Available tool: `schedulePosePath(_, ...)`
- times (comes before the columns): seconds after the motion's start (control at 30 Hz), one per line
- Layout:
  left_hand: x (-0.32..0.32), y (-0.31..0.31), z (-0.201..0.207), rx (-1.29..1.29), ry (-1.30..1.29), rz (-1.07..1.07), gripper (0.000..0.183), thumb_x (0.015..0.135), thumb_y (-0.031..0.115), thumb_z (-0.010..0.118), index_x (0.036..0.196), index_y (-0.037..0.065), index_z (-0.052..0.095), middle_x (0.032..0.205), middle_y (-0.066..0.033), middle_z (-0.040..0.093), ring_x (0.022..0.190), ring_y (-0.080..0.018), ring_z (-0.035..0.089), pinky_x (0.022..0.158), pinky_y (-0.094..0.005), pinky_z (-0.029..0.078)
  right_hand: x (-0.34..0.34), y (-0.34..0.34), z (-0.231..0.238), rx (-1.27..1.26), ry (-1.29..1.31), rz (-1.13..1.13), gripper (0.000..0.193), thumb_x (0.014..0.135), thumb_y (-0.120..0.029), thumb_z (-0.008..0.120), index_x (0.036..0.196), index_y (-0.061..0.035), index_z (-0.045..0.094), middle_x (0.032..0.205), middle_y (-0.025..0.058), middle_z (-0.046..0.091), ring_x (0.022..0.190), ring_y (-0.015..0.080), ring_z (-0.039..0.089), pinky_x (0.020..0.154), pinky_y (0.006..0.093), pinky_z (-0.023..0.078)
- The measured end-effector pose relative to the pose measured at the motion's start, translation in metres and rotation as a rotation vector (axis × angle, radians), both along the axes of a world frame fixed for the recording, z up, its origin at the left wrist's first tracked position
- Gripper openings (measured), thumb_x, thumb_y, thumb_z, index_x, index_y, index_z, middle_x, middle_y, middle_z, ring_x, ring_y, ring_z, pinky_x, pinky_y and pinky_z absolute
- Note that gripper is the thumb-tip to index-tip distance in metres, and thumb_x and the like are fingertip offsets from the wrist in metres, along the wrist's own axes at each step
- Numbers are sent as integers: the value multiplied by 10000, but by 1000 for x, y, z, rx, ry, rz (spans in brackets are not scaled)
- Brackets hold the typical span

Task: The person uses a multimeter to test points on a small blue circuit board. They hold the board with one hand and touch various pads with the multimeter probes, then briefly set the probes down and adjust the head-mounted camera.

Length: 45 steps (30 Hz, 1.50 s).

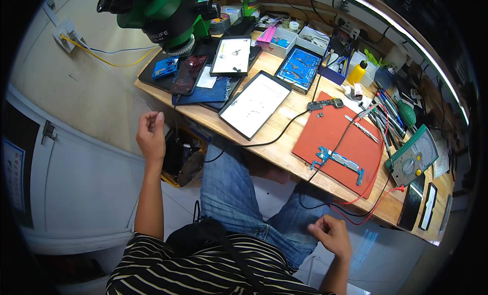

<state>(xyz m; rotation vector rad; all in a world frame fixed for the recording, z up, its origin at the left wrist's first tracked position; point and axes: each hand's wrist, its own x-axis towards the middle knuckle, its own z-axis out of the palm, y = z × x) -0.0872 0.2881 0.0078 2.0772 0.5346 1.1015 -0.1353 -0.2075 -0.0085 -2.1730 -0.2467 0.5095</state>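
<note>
My left hand [151, 135] is raised off the table's left front edge, its fingers curled in beside the thumb and nothing visible in them. Over my right thigh hovers my right hand [331, 235], loosely closed, with no object showing in it. Nearest to the left hand on the bench are a folded denim cloth [216, 92] and a dark smartphone [190, 75]. Forward of the right hand, a blue phone circuit board [341, 161] lies on a reddish-brown mat [306, 141]. A small dark camera-like module [325, 105] rests at the mat's far edge.
A green microscope [165, 18] stands far left. Two black-framed white panels [260, 99] hold tiny parts. An analog multimeter [412, 163] with red and black leads sits right, near tweezers [363, 128] and a yellow bottle [357, 72]. A cable [277, 140] crosses the front edge.
</note>
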Motion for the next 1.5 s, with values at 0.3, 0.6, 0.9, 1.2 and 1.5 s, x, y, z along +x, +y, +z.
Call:
schedulePosePath(0.3, -37, -22, -70, 5, 587, -245, 252, 853, 232, 653, 915, -10, 626, 764, -171, 677, 709, -288, 672, 660, -358, 500, -26, -44, -178, 368, 201, -917, 295, 935, -285, 591, 774, -39, 601, 631, 7, 536, 550, 72, 463, 478, 236, 360)
schedulePosePath(0.6, -43, -81, -85, 41, 845, -505, 585, 853, 330, 665, 1211, -115, 540, 1121, -290, 623, 1092, -372, 606, 941, -381, 452, 63, -32, -279, 899, 725, -921, 434, 971, -336, 442, 1103, 39, 616, 1027, 210, 670, 858, 292, 686, 843, 455, 557)
schedulePosePath(0.9, -59, -120, -113, 492, 1293, -544, 1230, 714, 575, 718, 1467, -61, -19, 1524, -315, -9, 1387, -462, 193, 1121, -431, 282, 61, -27, -233, 1258, 453, -751, 494, 942, -315, 520, 1315, 8, 499, 1290, 143, 549, 1138, 204, 553, 974, 330, 446)
schedulePosePath(1.2, -63, -137, -102, 507, 1126, -632, 1219, 710, 534, 737, 1475, -32, -25, 1535, -290, -24, 1383, -484, 178, 1108, -468, 291, 24, -50, -211, 1311, 195, -830, 330, 910, -329, 519, 1035, -59, 662, 926, 50, 660, 817, 152, 621, 775, 274, 502)
schedulePosePath(1.5, -59, -166, -86, 602, 954, -836, 1215, 684, 507, 767, 1492, 23, 0, 1541, -266, -69, 1375, -535, 117, 1092, -510, 296, -38, -76, -268, 823, -11, -879, 312, 916, -248, 539, 955, 27, 681, 868, 32, 664, 748, 91, 572, 682, 252, 468)
